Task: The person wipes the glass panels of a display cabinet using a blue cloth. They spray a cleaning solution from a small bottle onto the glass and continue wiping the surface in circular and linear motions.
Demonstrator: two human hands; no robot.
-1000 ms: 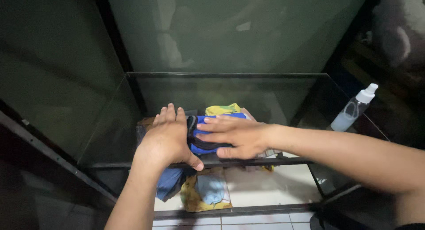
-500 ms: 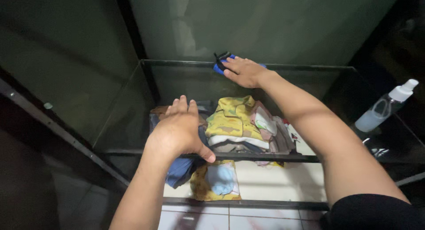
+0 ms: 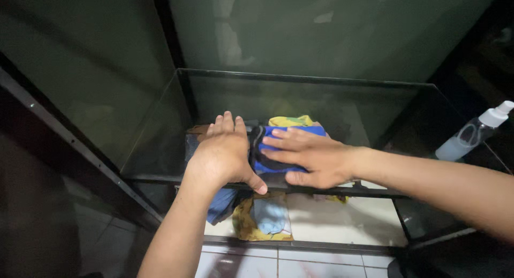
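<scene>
My left hand [image 3: 225, 152] lies flat, fingers together, on the glass shelf [image 3: 342, 104] near its front edge. Just to its right, my right hand [image 3: 308, 157] presses a blue cloth [image 3: 267, 149] against the same glass, fingers spread over it and pointing left. Part of the cloth shows dark between the two hands. Through the glass, under both hands, lies a heap of folded clothes [image 3: 251, 216] in yellow, blue and dark colours.
A clear spray bottle [image 3: 474, 132] with a white nozzle stands at the right edge of the shelf. Dark metal frame bars [image 3: 80, 149] run along the left and front. A glass back panel [image 3: 321, 26] rises behind. White floor tiles [image 3: 332, 211] show below.
My right hand has come back with the blue cloth from the far edge of the glass to the near part, beside my left hand. The left hand has stayed in place.
</scene>
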